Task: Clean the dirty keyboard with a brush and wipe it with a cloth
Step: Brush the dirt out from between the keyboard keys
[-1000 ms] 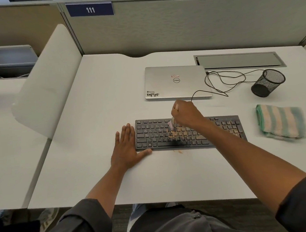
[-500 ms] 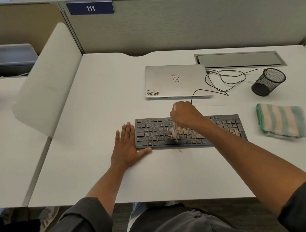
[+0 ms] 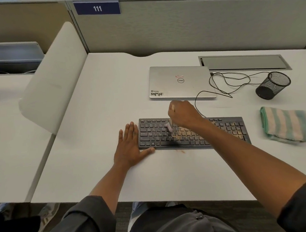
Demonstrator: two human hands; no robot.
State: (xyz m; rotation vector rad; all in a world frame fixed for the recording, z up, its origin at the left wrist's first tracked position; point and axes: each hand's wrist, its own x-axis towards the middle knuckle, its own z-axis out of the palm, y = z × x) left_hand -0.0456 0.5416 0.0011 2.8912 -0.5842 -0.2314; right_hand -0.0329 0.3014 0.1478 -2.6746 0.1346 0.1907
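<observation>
A black keyboard [image 3: 155, 135] lies on the white desk [image 3: 110, 93], with brownish crumbs over its middle and right keys. My right hand [image 3: 183, 113] grips a small brush [image 3: 169, 127] above the keyboard's middle, bristles down and blurred on the keys. My left hand [image 3: 130, 146] lies flat on the desk against the keyboard's left end, thumb along its front edge. A green and cream striped cloth [image 3: 285, 124] lies folded to the right of the keyboard. A few crumbs [image 3: 181, 151] sit on the desk in front of the keyboard.
A shut silver laptop [image 3: 180, 82] lies behind the keyboard, with a thin black cable [image 3: 226, 85] looping beside it. A black mesh cup [image 3: 273, 84] lies tipped at the right. Behind it is a metal cable hatch [image 3: 242, 62]. A white divider panel [image 3: 55, 77] stands on the left.
My right hand has swept the brush over the middle keys, toward the front edge and then back up and slightly left. My left hand has stayed in place.
</observation>
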